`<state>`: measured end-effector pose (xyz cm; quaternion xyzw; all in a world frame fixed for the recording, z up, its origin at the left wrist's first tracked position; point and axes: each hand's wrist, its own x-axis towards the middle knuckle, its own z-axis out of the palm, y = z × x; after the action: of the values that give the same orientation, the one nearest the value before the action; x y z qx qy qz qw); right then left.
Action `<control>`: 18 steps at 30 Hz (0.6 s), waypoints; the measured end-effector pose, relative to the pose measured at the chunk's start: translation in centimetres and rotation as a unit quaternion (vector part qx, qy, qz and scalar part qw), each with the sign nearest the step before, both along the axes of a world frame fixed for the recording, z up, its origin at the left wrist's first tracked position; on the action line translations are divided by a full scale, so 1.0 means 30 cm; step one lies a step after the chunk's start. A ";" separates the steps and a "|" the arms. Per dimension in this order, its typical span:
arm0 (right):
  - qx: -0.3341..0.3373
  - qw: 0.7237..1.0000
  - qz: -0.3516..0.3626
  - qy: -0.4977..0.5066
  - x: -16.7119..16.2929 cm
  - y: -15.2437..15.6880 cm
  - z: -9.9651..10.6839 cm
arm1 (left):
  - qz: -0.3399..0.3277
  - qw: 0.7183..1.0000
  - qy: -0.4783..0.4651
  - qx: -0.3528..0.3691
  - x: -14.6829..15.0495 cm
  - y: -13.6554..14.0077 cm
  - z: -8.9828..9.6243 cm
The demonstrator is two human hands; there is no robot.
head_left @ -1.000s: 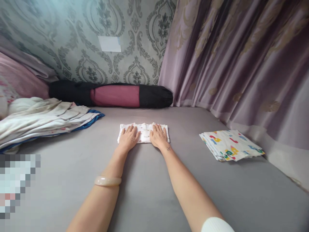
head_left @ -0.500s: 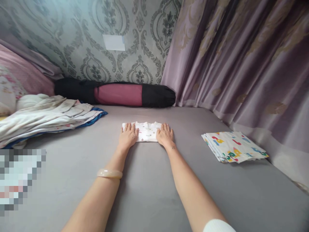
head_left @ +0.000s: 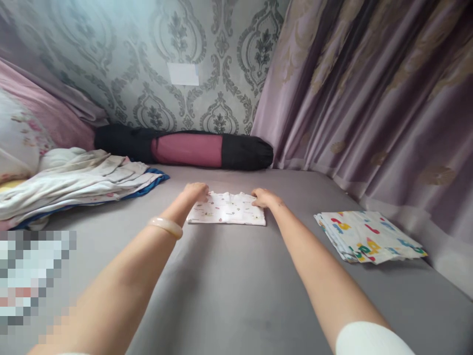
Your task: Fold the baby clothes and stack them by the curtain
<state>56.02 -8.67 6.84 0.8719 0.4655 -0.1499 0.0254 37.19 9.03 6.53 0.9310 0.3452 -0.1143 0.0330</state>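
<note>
A folded white cloth (head_left: 226,211) with a small scattered print lies flat on the grey sheet in front of me. My left hand (head_left: 197,191), with a pale bangle (head_left: 166,227) on its forearm, is at the far left corner, fingers bent down and closed on the edge. At the far right corner my right hand (head_left: 264,197) pinches the other side, its thumb and fingers together. The undersides of both hands are partly hidden. The cloth's front edge is uncovered, and its far edge is slightly uneven.
A folded cloth with a colourful print (head_left: 373,234) lies at the right. Crumpled whitish cloths (head_left: 84,180) are heaped at the left. A black and maroon roll (head_left: 188,149) lies along the patterned wall, and purple curtains (head_left: 314,98) hang at the right.
Both hands were lying flat on the cloth with fingers stretched forward. Now they have shifted to its far corners and bent inward, baring more of the cloth. The view has tilted slightly.
</note>
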 end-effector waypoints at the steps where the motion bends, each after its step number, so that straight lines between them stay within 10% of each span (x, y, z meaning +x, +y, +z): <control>1: -0.008 1.000 0.005 0.002 0.007 0.010 0.003 | 0.000 1.000 0.008 -0.008 0.009 0.021 0.000; 18: -0.043 0.999 0.016 0.028 0.048 0.044 0.020 | -0.006 0.992 0.054 -0.111 0.051 0.131 -0.007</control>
<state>57.47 -7.34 7.45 0.8578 0.4731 -0.1939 0.0521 38.72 12.96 6.33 0.9161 0.3260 -0.2020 0.1166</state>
